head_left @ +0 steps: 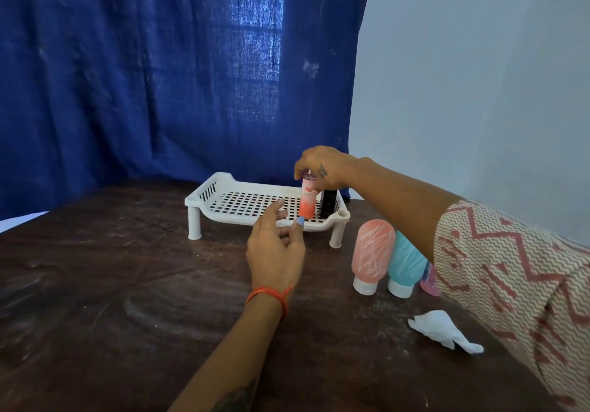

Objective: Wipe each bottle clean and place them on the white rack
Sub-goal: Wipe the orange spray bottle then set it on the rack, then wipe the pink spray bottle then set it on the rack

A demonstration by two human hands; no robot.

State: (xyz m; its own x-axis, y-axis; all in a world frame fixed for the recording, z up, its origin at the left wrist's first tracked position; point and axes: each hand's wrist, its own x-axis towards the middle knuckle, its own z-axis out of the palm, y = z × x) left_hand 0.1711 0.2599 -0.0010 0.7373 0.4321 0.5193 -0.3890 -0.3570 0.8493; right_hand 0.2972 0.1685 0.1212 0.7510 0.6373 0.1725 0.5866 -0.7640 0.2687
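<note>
A white slotted rack [223, 202] stands on short legs at the back of the brown table. My right hand [322, 167] grips the cap end of a slim orange spray bottle [308, 200], which stands upright on the rack's right side. A black bottle [329, 203] stands on the rack just right of it. My left hand [276, 245] hovers in front of the rack with relaxed fingers, holding nothing. On the table to the right stand a pink tube [372, 255] with white scribbles, a teal tube [405, 264] and a small pink bottle [429, 280], partly hidden by my sleeve.
A crumpled white wipe [442, 330] lies on the table [127, 284] near the front right. A blue curtain [159, 60] hangs behind the rack and a pale wall [479, 76] rises on the right.
</note>
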